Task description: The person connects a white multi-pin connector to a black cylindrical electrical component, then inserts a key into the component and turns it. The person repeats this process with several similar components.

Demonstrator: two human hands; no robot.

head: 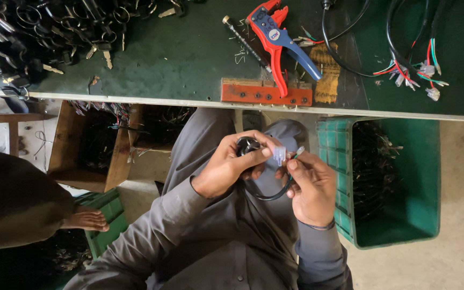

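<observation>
- Left hand (226, 166) grips a round black lock (247, 145); right hand (311, 185) pinches its thin wires by a clear plastic connector (279, 156) between both.
- A smooth black cable (275, 194) loops beneath, over the lap.

My left hand (232, 166) covers most of the round black part (248, 145), so I cannot tell its shape. The wire ends at the clear connector (279, 154) are too small to see. The black pile (55, 27) is cut by the top edge.
</observation>
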